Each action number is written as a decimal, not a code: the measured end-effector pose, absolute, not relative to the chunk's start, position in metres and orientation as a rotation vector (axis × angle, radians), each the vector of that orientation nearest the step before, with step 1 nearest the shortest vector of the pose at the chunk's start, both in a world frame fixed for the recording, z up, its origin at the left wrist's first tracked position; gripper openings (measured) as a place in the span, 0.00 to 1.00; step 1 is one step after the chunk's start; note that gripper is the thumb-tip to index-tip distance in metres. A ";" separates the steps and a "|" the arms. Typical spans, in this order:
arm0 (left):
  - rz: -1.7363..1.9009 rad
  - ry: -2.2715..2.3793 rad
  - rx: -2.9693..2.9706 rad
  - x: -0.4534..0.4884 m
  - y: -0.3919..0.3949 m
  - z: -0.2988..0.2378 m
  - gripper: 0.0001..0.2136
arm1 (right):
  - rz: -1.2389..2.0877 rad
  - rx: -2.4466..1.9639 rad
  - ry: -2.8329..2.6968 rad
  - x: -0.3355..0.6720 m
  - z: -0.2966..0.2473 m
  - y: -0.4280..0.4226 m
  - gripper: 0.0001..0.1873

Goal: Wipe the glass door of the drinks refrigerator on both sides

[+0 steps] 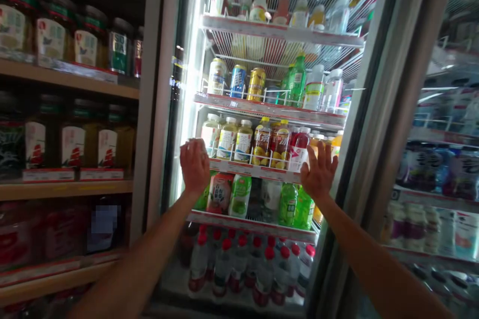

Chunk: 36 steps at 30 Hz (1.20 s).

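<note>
Our left grip (pixel 195 165) and right grip (pixel 320 170) both look wide, holding nothing. Just left of the right one stands a round, red, white-capped plastic bottle (pixel 298 153): probably heavyish, a bit squeezy, maybe slick, so we'd grab mid-body.

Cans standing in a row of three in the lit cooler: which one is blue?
The middle can. Its body is mainly blue, whereas the left can is mostly whitish and the right can is gold.
</note>
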<state>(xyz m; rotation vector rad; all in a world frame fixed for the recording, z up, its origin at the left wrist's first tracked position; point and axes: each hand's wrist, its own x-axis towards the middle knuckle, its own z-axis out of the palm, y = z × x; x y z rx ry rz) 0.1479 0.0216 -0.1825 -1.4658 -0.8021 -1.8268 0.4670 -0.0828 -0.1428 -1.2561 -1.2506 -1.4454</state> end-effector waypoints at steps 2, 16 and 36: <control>-1.940 -0.920 -1.341 0.137 0.025 -0.192 0.22 | -1.442 -1.254 -1.247 0.467 -0.143 -0.082 0.28; -1.710 -0.746 -1.573 0.161 0.010 -0.221 0.25 | -1.433 -1.279 -1.236 0.466 -0.144 -0.083 0.28; -1.674 -0.681 -1.663 0.182 0.007 -0.207 0.24 | -1.398 -1.304 -1.248 0.467 -0.143 -0.083 0.28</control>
